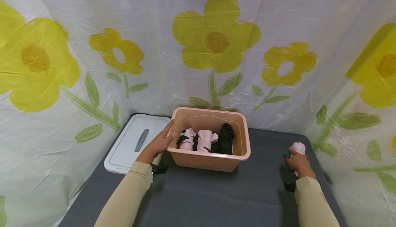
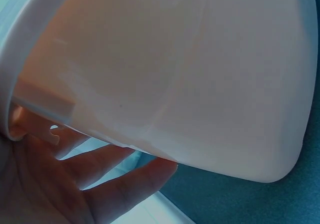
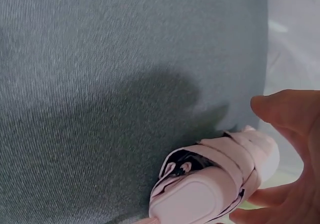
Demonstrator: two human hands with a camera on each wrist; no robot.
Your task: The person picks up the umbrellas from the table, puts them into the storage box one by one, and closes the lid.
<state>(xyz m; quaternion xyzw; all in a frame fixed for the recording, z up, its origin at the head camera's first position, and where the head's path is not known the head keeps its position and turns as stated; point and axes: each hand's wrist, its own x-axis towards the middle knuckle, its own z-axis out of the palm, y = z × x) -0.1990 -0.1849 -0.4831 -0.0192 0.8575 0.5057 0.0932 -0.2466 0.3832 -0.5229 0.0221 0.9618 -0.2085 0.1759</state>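
My left hand (image 1: pixel 157 144) is at the left end of a peach plastic storage bin (image 1: pixel 204 161). In the left wrist view its fingers (image 2: pixel 120 186) are fairly straight and touch the bin's outer wall, just below the rim. Far to the right, my right hand (image 1: pixel 298 163) reaches over a folded pink umbrella (image 1: pixel 298 148) lying on the table. Up close, the umbrella (image 3: pixel 230 164) shows pink fabric with a black inner side and a smooth pink end. The right thumb (image 3: pixel 280 107) stands apart from it, while the other fingers lie along its far side.
Inside the bin lie pink-and-black rolled bundles (image 1: pixel 205 139) and a black one (image 1: pixel 227 137). A white lid (image 1: pixel 123 155) with a grey handle lies left of the bin. Flower-printed sheeting (image 1: pixel 161 48) rises behind and beside the dark table (image 1: pixel 216 199).
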